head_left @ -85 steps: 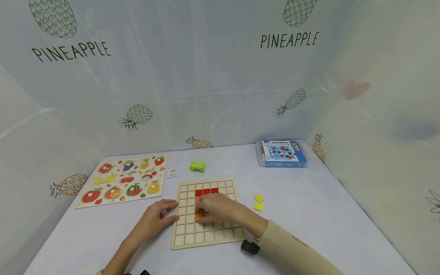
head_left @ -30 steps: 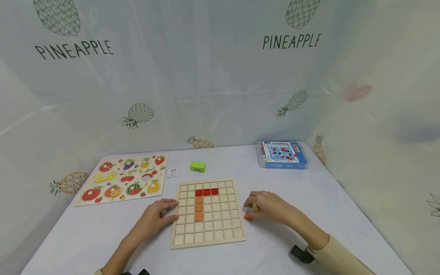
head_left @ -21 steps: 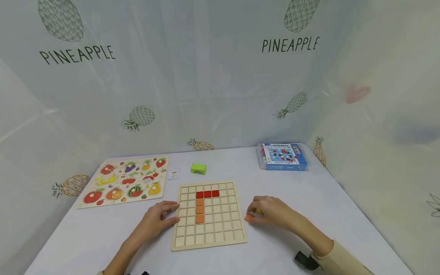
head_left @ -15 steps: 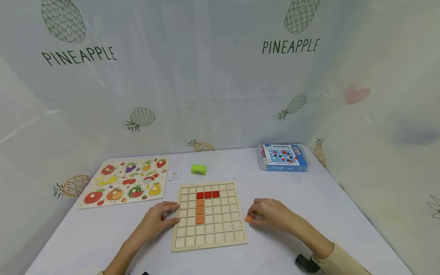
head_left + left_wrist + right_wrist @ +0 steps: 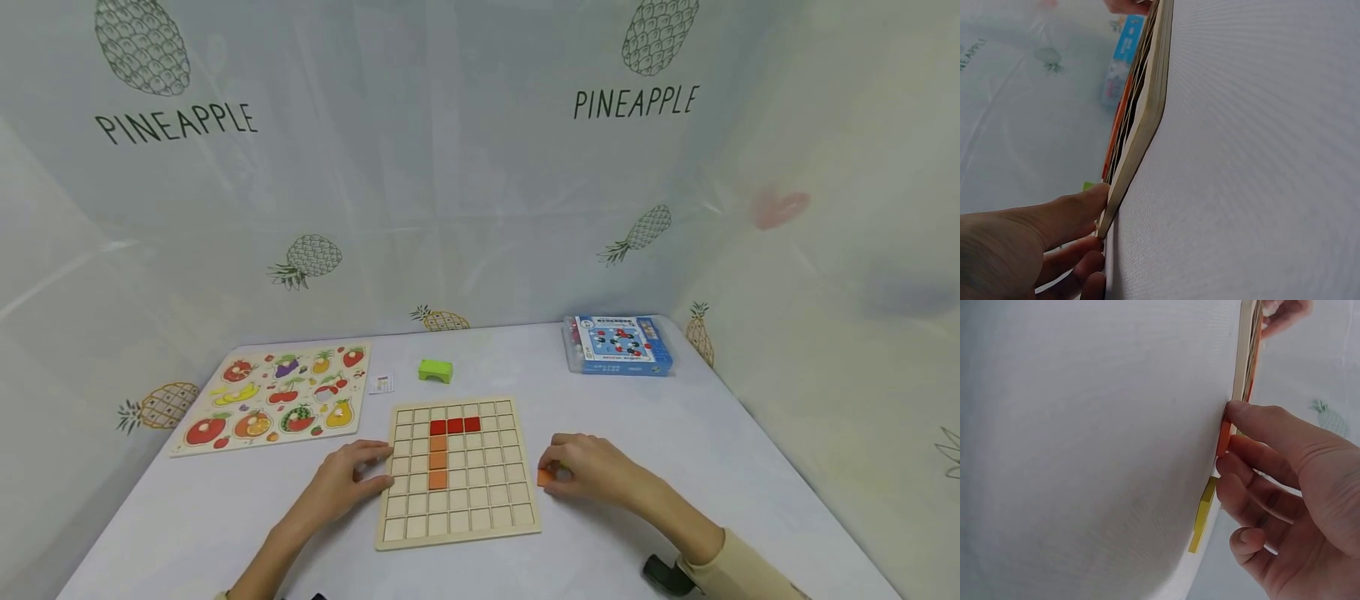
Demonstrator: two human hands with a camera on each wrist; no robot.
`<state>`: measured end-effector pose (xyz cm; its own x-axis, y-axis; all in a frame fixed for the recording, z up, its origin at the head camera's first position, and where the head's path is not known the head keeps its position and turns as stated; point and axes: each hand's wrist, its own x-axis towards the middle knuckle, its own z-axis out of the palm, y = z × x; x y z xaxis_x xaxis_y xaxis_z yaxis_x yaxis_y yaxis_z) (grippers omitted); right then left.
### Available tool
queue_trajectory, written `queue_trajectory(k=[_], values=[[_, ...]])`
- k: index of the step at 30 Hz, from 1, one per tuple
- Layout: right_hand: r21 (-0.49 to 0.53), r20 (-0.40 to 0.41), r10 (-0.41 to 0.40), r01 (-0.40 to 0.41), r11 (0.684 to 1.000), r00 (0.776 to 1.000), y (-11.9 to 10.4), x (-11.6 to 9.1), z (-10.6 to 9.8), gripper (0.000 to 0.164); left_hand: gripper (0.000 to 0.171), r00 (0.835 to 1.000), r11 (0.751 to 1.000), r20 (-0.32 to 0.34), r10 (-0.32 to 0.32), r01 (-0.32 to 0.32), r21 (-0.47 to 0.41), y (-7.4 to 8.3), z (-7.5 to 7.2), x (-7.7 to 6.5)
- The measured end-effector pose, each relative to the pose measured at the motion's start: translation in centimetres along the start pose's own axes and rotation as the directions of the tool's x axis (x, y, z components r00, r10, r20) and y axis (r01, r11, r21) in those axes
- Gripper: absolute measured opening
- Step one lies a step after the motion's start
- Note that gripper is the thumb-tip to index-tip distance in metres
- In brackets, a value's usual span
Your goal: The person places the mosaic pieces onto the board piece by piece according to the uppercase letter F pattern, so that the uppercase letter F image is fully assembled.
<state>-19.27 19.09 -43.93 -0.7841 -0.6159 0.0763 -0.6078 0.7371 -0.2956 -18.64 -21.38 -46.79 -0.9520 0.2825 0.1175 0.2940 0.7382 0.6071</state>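
In the head view, a wooden grid board point(image 5: 459, 537) lies on the table, with a row of three red tiles point(image 5: 455, 426) and a column of three orange tiles point(image 5: 438, 461) in its squares. My left hand point(image 5: 339, 483) touches the board's left edge with thumb and fingertips, its fingers loosely bent. To the right of the board, my right hand point(image 5: 596, 471) pinches another orange tile point(image 5: 1224, 438) between thumb and index finger, low at the table. Beside those fingers, a yellow tile point(image 5: 1205, 515) shows in the right wrist view; the hand mostly hides it in the head view.
A fruit picture board point(image 5: 270, 400) lies at the back left, beside a small printed card point(image 5: 382, 384). Behind the grid board stands a green arch block point(image 5: 436, 371). A blue boxed set point(image 5: 618, 346) sits at the back right, near the curtain point(image 5: 480, 167).
My right hand has moved from over the grid board to the table at its right, where an orange tile now shows in its fingers. My left hand has stayed at the board's edge.
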Motion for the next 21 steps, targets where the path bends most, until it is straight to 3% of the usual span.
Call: queue_trajectory(k=[13,21], values=[[0.016,0.002,-0.003,0.003,1.000,1.000,0.0,-0.2,-0.3,0.016,0.044,1.000,1.000,-0.001,0.006,-0.006,-0.004,-0.2,0.2,0.0],[-0.006,-0.053,-0.044,0.043,0.999,0.998,-0.3,0.5,-1.5,0.012,0.044,1.000,1.000,-0.004,0.016,-0.016,0.002,-0.3,0.1,0.1]])
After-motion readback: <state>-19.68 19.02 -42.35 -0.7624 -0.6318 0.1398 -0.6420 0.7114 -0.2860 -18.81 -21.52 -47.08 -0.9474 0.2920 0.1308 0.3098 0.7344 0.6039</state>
